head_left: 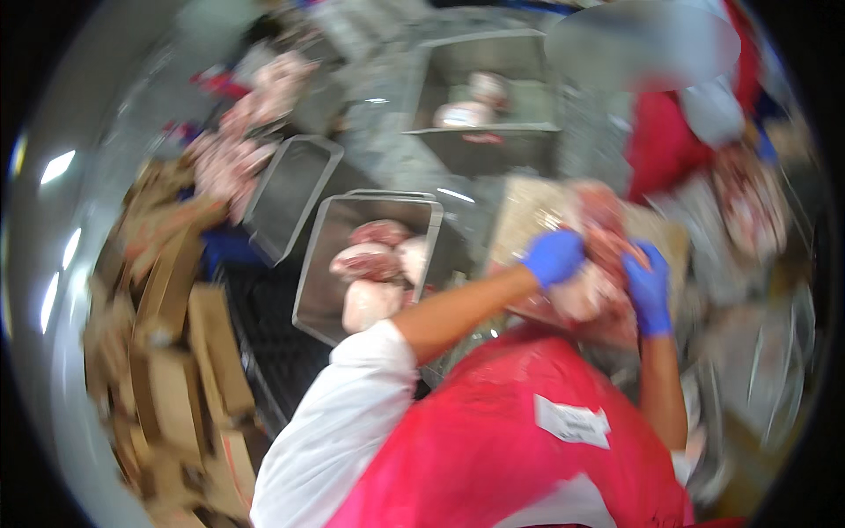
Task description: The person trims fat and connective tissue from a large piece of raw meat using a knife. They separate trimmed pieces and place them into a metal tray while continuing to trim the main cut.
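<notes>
A large piece of raw meat, pink and red with pale fat, lies on a tan cutting board in front of me. Gloved in blue, my left hand grips its left side. From the right, my right hand, also in a blue glove, has its fingers curled over the meat's edge. Motion blurs the fingertips, and I make out no tool in either hand. Left of the board, a metal bin holds several cuts of meat.
Farther off stands another metal bin with pale cuts inside. A tilted metal bin is beside a heap of meat. Cardboard boxes are stacked at left. A person in a red apron stands across, near more meat.
</notes>
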{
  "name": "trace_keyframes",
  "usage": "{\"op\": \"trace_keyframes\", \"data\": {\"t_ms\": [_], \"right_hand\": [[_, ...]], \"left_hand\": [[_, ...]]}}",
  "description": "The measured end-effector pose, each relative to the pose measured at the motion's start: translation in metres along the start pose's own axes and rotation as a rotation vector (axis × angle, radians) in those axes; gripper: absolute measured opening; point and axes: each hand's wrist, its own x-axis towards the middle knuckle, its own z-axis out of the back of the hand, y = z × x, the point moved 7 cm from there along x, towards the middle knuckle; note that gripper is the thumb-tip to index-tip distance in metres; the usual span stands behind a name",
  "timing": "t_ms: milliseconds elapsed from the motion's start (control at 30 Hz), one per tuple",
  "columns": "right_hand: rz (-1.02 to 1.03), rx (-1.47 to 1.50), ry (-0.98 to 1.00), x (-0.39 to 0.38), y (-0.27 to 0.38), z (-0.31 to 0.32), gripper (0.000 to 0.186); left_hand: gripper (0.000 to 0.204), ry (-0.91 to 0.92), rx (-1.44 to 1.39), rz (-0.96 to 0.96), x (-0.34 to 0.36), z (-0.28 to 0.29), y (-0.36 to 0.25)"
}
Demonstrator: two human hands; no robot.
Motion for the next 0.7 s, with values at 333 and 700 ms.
{"op": "trace_keyframes", "data": {"t_ms": [333,700], "right_hand": [[-0.407,0.845,0.106,-0.003,-0.011,-0.036,0.023],[-0.771,1.745,-0.179,-0.013,-0.080,-0.017,0.024]], "left_hand": [[0.043,-0.052,-0.115,0.286,-0.017,0.004,0.051],[0.020,-0.097,-0.607,0.354,-0.023,-0.024,0.056]]}}
